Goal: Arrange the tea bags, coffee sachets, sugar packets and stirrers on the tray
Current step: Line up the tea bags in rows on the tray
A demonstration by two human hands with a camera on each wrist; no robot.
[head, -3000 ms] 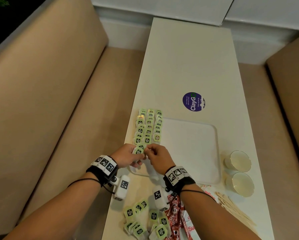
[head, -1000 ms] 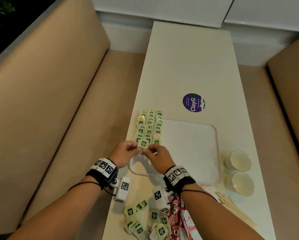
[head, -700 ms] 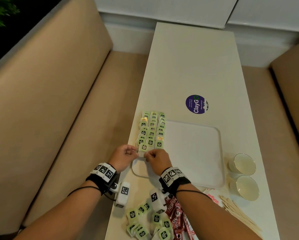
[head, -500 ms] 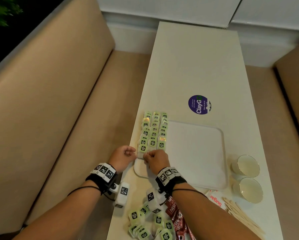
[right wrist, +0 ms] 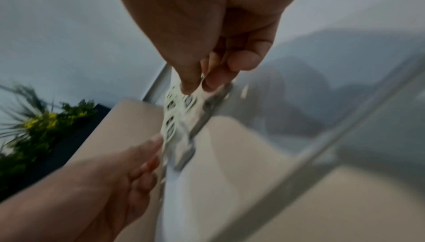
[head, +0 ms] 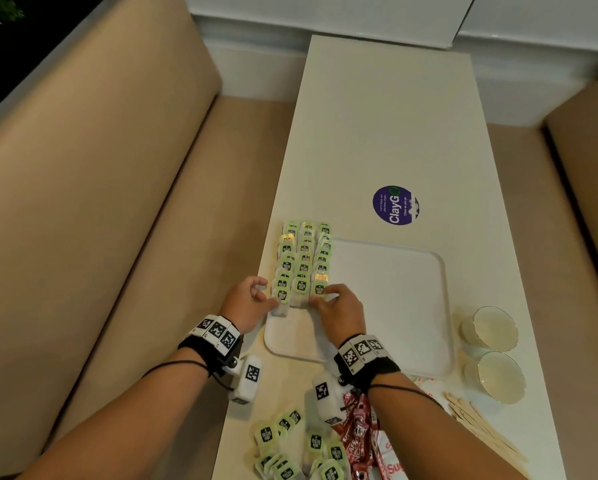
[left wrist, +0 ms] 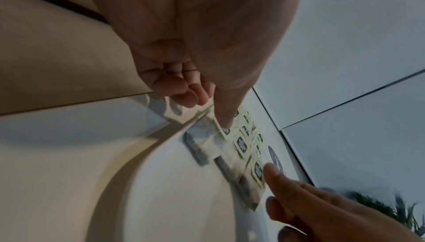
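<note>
Left hand (head: 247, 301) thumb pressing nearest-row tea bag (head: 283, 295) flat, no longer pinching — right hand (head: 339, 306) pinching neighbour; row on tray (head: 394, 306) nearly seated.

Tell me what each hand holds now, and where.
Left hand presses a thumb on the nearest left tea bag's tag; right hand pinches the nearest right tea bag's near edge.

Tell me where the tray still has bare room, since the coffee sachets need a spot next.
Free: the tray right of the tea bag rows, out to its right rim beside the cups. A smaller bare strip lies along its near rim, below both hands. Crowded: the tray's left edge, where left hand and right hand work the nearest tea bags.
</note>
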